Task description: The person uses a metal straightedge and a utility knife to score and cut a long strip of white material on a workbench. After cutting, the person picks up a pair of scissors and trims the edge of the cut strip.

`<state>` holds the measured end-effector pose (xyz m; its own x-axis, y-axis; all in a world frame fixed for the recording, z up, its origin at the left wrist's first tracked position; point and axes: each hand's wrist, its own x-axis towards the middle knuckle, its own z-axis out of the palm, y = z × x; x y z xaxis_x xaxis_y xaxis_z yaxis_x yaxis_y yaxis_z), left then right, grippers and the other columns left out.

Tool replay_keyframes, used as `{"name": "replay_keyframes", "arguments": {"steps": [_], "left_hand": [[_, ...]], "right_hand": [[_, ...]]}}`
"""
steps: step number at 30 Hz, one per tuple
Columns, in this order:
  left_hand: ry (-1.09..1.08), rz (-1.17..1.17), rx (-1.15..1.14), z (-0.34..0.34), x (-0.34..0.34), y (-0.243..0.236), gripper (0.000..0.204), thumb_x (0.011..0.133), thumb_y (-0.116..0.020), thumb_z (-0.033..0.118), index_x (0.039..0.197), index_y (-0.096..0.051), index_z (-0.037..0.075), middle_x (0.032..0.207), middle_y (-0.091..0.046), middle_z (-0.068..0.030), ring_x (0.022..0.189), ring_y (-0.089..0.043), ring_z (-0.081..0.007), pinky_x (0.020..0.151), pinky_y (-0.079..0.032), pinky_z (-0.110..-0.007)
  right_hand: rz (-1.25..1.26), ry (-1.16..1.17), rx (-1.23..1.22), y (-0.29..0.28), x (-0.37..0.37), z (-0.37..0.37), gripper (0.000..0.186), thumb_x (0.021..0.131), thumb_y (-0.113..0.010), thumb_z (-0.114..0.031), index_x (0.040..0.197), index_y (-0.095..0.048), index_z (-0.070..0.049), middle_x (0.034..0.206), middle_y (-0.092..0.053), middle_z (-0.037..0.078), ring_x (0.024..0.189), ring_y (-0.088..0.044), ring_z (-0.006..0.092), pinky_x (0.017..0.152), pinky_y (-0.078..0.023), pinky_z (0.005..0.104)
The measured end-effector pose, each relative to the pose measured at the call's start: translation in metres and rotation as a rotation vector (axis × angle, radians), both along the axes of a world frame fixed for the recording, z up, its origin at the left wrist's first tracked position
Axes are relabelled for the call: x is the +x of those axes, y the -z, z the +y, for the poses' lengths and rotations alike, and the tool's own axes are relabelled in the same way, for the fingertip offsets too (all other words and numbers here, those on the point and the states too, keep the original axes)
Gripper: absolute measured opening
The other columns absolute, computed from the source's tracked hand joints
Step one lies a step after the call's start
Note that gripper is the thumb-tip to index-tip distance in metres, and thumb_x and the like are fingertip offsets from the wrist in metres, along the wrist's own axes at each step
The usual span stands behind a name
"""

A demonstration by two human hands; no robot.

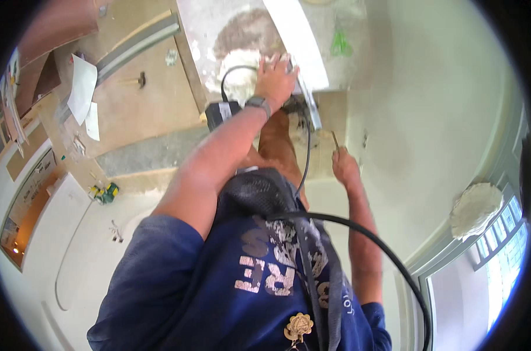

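My left hand (275, 79), a watch on its wrist, lies with fingers spread beside a lump of white plaster (240, 65). Its right side meets the upper end of a narrow metal strip (309, 104), which slants down along a white panel (300, 44). Whether the fingertips press on the strip is unclear. Lower right, my right hand (346, 166) is closed round a thin brownish tool (335, 140) that points up near the strip's lower end; its kind is too small to make out.
A dark box (221, 113) with a black cable stands by my left forearm. Left are a hammer (141, 80), a long metal profile (134, 47) and white sheets (81, 88). A green-yellow tool (104, 193) lies lower left. White plaster (477, 210) sits on the right ledge.
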<state>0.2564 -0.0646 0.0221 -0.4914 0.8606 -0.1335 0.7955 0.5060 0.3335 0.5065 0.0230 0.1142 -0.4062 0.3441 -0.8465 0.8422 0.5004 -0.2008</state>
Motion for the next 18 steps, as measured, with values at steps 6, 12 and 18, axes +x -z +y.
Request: {"name": "replay_keyframes", "arguments": {"steps": [6,12,18], "left_hand": [[0.085,-0.091,-0.096,0.029,-0.023,-0.027,0.020,0.081,-0.052,0.018,0.096,-0.066,0.017,0.127,-0.049,-0.0106,0.126,-0.039,-0.0301,0.103,-0.025,-0.053],[0.255,0.022,0.075,0.028,-0.038,-0.010,0.032,0.081,-0.059,0.023,0.113,-0.059,0.017,0.132,-0.045,-0.0064,0.127,-0.037,-0.0292,0.102,-0.031,-0.048],[0.293,-0.055,0.022,0.024,-0.043,0.001,0.037,0.079,-0.060,0.022,0.115,-0.055,0.015,0.125,-0.049,-0.0077,0.121,-0.043,-0.0279,0.095,-0.038,-0.043]], "right_hand": [[0.362,0.185,0.532,0.030,-0.055,0.044,0.032,0.091,-0.045,-0.026,0.108,-0.053,-0.001,0.094,-0.061,0.024,0.085,-0.060,0.0404,0.070,-0.049,0.0480],[0.398,0.127,0.480,0.028,-0.178,0.097,0.036,0.087,-0.050,-0.027,0.113,-0.053,-0.003,0.104,-0.059,0.022,0.090,-0.059,0.0386,0.076,-0.049,0.0469],[0.559,0.008,0.557,0.059,-0.219,0.095,0.036,0.081,-0.057,-0.019,0.113,-0.054,-0.002,0.102,-0.058,0.021,0.091,-0.059,0.0365,0.076,-0.050,0.0435]]}}
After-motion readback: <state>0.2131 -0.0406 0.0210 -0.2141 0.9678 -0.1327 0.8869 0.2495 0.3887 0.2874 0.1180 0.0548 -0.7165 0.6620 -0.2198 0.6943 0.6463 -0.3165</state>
